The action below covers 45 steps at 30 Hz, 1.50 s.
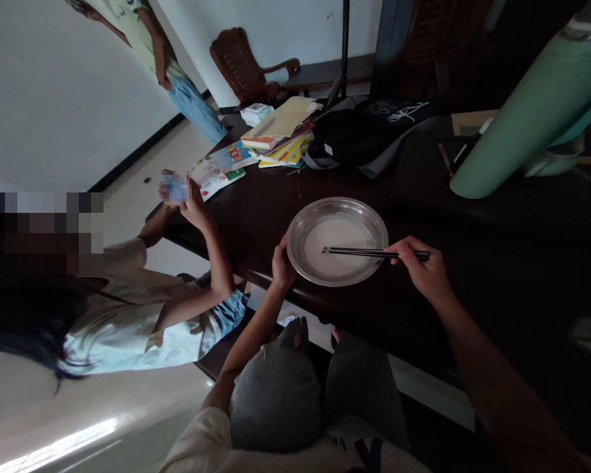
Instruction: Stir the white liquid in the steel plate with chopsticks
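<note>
A round metal bowl (299, 253) with a wide rim sits near the front edge of the dark table, with a whitish substance (342, 240) covering its bottom. My left hand (282, 265) grips the bowl's left rim, its fingers partly hidden under the side. In my right hand (421, 263), at the bowl's right, is a pair of dark chopsticks (359, 252), closed in the fingers. They reach over the right rim, and their tips rest at the whitish substance near the bowl's middle.
Books and papers (280, 141), a tissue pack (257, 114) and a black bag (359, 138) lie at the table's back. A tall green flask (526, 112) stands right, beside a cup (554, 157). One person (177, 295) sits at left holding something blurred; another person (152, 52) stands farther back.
</note>
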### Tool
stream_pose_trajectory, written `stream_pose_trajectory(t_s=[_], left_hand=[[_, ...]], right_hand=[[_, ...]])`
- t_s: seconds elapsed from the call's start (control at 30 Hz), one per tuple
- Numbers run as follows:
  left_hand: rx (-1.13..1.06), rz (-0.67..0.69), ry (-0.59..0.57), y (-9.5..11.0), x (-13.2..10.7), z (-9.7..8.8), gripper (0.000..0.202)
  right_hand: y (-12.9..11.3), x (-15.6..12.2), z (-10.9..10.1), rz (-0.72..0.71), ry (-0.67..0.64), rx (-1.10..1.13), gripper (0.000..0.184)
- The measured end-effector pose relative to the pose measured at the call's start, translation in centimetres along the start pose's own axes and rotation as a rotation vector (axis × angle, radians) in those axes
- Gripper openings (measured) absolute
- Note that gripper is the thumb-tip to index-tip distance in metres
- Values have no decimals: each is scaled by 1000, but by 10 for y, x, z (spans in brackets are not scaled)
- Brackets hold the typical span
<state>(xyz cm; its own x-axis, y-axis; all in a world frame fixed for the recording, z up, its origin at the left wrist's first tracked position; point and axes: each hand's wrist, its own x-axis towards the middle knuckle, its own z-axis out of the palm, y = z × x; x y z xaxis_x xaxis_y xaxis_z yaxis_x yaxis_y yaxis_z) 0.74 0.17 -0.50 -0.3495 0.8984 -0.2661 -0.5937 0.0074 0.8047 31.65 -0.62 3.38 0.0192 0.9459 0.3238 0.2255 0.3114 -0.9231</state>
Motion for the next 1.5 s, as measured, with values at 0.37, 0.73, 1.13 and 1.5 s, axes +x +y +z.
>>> stream_pose_trajectory(t_s=[0.37,0.73,1.13,1.5], left_hand=[[51,-15,1,3,-2,2,33],[68,3,25,2,-2,4,31],[46,-17,30,4,-4,6,34],[41,-18,12,5,-4,4,21]], right_hand=[[-1,2,-1,2,-7,-14,47],[-2,0,-1,9,-3,-34,51],[-2,0,1,-11,-23,-16,50],[-3,0,1,-24,-15,-32,48]])
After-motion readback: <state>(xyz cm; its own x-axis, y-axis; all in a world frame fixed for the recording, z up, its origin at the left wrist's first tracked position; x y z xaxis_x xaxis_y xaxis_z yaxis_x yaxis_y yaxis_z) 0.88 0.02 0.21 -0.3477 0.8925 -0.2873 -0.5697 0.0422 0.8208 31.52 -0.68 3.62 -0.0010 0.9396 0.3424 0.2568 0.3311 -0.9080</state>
